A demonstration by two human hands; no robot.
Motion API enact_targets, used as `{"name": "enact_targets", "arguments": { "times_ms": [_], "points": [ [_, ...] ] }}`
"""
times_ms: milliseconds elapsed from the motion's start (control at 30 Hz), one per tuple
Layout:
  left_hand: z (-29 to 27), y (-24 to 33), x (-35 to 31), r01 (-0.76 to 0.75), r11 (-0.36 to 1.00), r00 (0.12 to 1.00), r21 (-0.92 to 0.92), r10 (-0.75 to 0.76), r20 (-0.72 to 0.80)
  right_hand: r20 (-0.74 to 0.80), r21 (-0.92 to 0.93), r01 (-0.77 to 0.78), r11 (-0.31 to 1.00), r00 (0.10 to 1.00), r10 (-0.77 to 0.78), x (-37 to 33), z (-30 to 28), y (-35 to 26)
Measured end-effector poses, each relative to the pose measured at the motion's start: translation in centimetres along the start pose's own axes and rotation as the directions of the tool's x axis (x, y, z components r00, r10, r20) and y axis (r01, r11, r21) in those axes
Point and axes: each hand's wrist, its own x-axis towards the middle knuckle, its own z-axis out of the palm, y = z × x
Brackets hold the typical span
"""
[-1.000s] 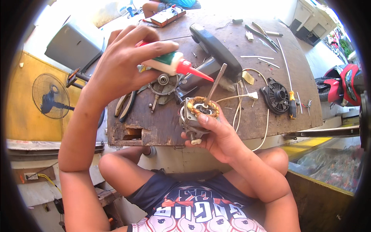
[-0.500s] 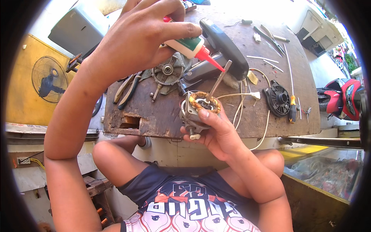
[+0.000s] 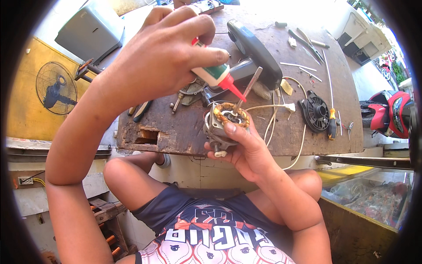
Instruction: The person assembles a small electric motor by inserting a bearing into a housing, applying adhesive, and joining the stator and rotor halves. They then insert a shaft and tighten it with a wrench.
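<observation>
My left hand point(image 3: 176, 48) is closed round a small oil bottle point(image 3: 212, 74), white and green with a red nozzle, tilted down to the right. The nozzle tip is at the metal shaft point(image 3: 251, 86), a little above the motor. In my right hand point(image 3: 246, 147) is a small electric motor point(image 3: 218, 127) with copper windings point(image 3: 217, 115) round its top, held with the shaft pointing up and leaning right. My right thumb presses its near side; the fingers reach underneath.
On the worn wooden table point(image 3: 176, 143) lie a dark plastic fan stand point(image 3: 259, 55), a round black cover point(image 3: 315, 112), a screwdriver point(image 3: 332, 119), pliers point(image 3: 143, 111) and a pale cable point(image 3: 274, 116). A metal housing point(image 3: 192, 90) sits partly behind my left hand. A hole point(image 3: 147, 137) breaks the table's near left corner.
My left hand has lowered the bottle, so its nozzle has gone from near the shaft's top to lower on it, closer to the windings. The motor has stayed almost in place.
</observation>
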Motion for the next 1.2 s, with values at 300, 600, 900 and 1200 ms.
{"name": "enact_targets", "arguments": {
  "times_ms": [300,600,900,1200],
  "points": [
    [2.3,1.5,-3.9,0.161,0.973,0.986,-0.166,-0.150,0.077,0.000,-0.013,0.004,1.000,1.000,-0.004,-0.2,0.1,-0.2],
    [12.3,-7.9,-11.6,0.575,0.057,0.393,-0.816,-0.894,0.214,-0.053,-0.084,0.021,0.996,0.998,-0.026,-0.4,0.0,0.1],
    [21.4,-17.2,-16.0,0.733,-0.132,0.086,-0.667,-0.955,0.284,-0.038,-0.164,0.122,0.979,0.991,-0.130,0.8,-0.5,0.3],
    [12.9,-3.1,-11.1,0.759,0.334,0.348,-0.558,-0.933,-0.085,-0.037,-0.067,0.158,0.985,0.986,-0.161,0.9,-0.4,0.4]
  ]
}}
